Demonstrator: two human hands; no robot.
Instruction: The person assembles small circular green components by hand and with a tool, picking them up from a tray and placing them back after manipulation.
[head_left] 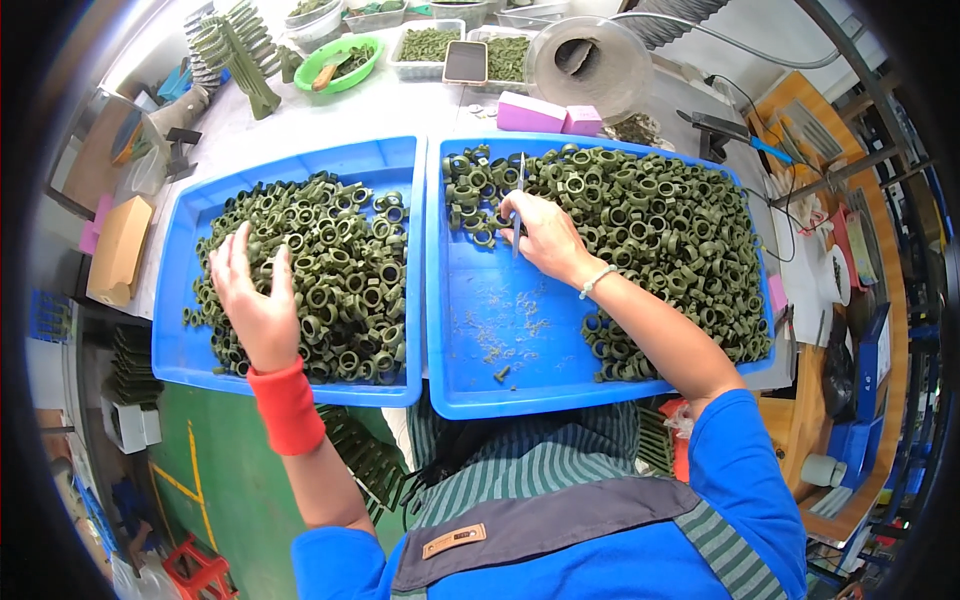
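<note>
Two blue trays sit side by side on a white table. The left tray (190, 350) holds a heap of olive-green ring-shaped parts (340, 270). My left hand (250, 295), with a red wristband, lies flat on that heap, fingers spread. The right tray (470, 390) has a larger pile of the same green rings (660, 220) along its far and right sides, and green scraps on its bare floor. My right hand (545, 235) grips a thin metal blade (519, 205) upright next to a few rings at the tray's top left.
At the back stand a green bowl (338, 62), clear tubs of green parts (428, 48), a dark phone (466, 62), pink blocks (545, 113), a round grey lid (588, 62) and stacked green mouldings (240, 55). A cardboard box (120, 250) lies left. A wooden bench (830, 250) stands right.
</note>
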